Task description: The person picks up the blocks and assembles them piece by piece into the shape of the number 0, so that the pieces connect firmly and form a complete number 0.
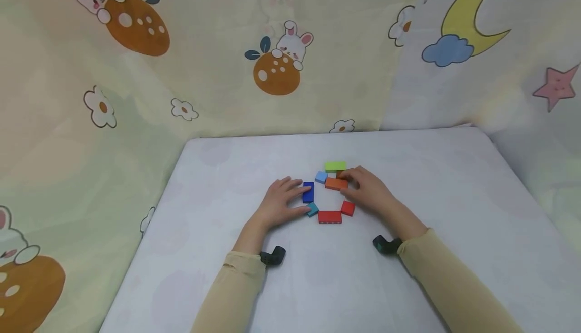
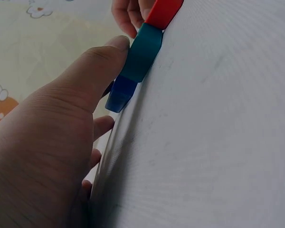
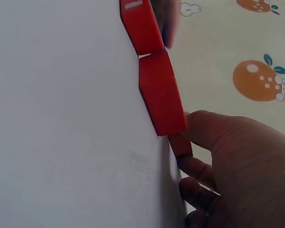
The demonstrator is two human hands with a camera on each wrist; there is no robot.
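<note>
Seven small coloured blocks lie in a loose ring near the middle of the white desk (image 1: 227,171), and both of your hands rest on that ring.

Your left hand (image 1: 279,202) lies flat on the ring's left side, fingers fairly straight and resting against the dark blue block (image 1: 308,191). Its thumb reaches the teal block (image 1: 312,210) just below; the left wrist view shows the thumb tip pressed to the teal block's edge, with the dark blue block just past it. So the left grip is spread and pressing, not curled round anything.

Your right hand (image 1: 369,190) is on the ring's right side. Its fingertips curl over the orange block (image 1: 336,183) at the upper right and pinch its end. That right grip is clamped on the orange block.

Just above the orange block lies the green block (image 1: 335,166), and the light blue block (image 1: 321,176) sits beside it at the upper left. At the bottom of the ring lies the long red block (image 1: 330,217), with the small red block (image 1: 347,208) touching its right end, close under your right palm. The right wrist view shows these two red blocks end to end, your thumb near the closer one.

Behind the desk hangs a cloth (image 1: 136,96) printed with rabbits, flowers, a moon and stars.
</note>
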